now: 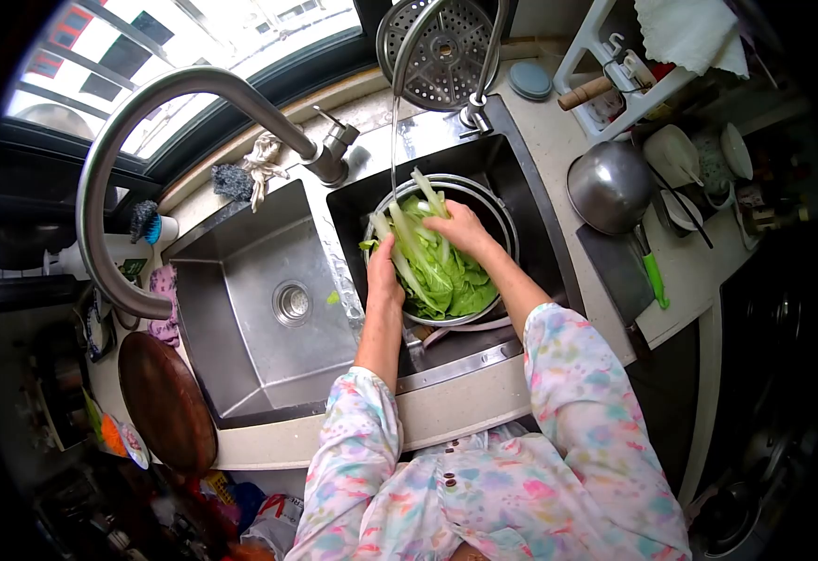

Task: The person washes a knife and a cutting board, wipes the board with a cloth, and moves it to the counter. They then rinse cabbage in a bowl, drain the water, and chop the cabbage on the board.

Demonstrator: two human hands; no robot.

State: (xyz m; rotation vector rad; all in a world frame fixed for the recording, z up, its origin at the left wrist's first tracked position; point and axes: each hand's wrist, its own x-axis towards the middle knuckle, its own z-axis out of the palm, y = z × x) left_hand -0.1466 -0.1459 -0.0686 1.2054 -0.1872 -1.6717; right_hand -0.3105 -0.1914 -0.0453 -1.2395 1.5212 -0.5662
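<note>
Leafy green vegetables (437,266) with pale stalks fill a round metal basin (512,238) in the right sink bowl. My left hand (383,276) is closed against the left side of the stalks. From the right, my right hand (463,229) grips the same bunch near its upper stalks, with the fingers partly hidden by the leaves. A thin stream of water (395,145) runs from a slim curved faucet (409,56) onto the stalks.
The left sink bowl (240,280) has a drain (292,304) and a large arched faucet (100,168) over it. A cleaver (619,271), a green-handled knife (654,276) and an upturned metal bowl (610,187) are on the right counter. A round wooden board (166,402) leans at left.
</note>
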